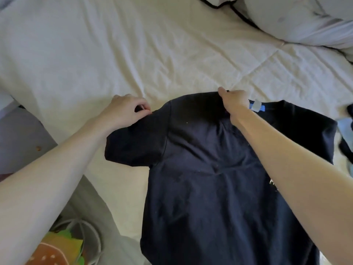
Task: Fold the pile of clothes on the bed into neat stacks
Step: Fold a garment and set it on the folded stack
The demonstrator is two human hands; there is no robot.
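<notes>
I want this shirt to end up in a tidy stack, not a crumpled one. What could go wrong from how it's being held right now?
The dark T-shirt shows creases across its chest, so folding now may lock them in. The left hand pinches only the sleeve edge while the right hand grips the collar area, so the fold line may come out skewed. The shirt's right side nears other clothes and could snag them.

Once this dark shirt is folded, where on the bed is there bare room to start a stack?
The widest bare sheet lies beyond the dark shirt, left of the pillow. A narrow strip runs between the shirt's left sleeve and the mattress edge. The right is crowded: more clothes lie at the frame edge.
</notes>
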